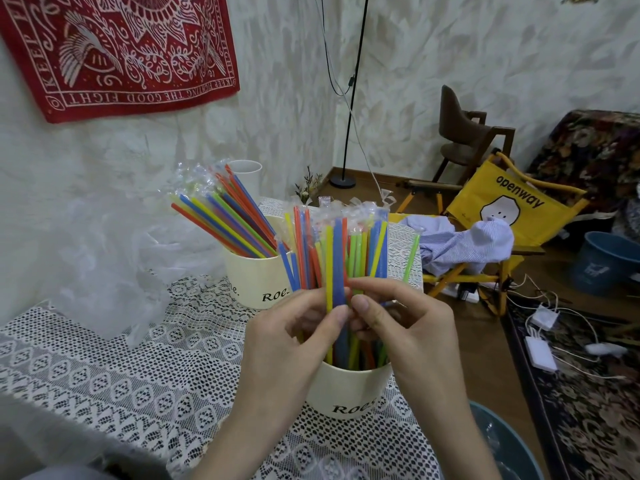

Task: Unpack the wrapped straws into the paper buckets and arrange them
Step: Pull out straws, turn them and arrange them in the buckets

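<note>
Straws (pixel 341 258) stand upright in the near paper bucket (pixel 346 389), at twelve o'clock from both hands; left hand (pixel 294 336) and right hand (pixel 401 323), equally near, pinch their middles.

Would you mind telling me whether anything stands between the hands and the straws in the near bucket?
Nothing visible does: the left hand and right hand already pinch the wrapped straws that stand in the near paper bucket.

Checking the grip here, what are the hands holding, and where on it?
Both hands, left and right, pinch the wrapped straws around mid-length, above the near paper bucket.
</note>
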